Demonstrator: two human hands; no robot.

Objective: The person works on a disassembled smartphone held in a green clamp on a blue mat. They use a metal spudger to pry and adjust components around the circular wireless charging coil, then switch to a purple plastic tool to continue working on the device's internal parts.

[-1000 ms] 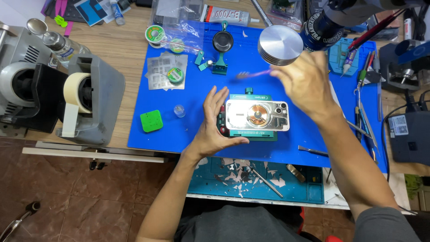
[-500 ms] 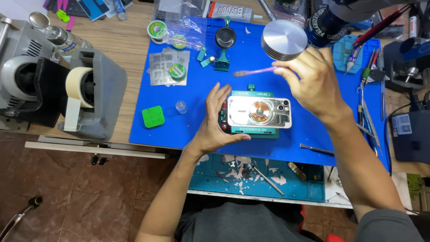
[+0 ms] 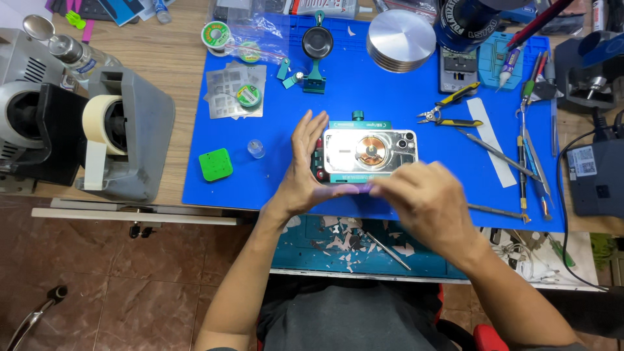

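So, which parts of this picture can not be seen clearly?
Head view only:
- Right hand covers the near edge of the phone; its grip on the pinkish tool tip is hidden.
- Left hand hides the left end of the green clamp.
- Stencil sheets: holes too small to tell.
- The grey box is cut by the right edge.

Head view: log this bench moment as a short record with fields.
Surface: blue work mat on a wooden bench
Centre item: phone, back up, clamped in a teal holder
Left hand: cups the phone's left end
Right hand: at the phone's near edge, holding a thin purple tool
Nearby: pliers, round metal block, tape dispenser
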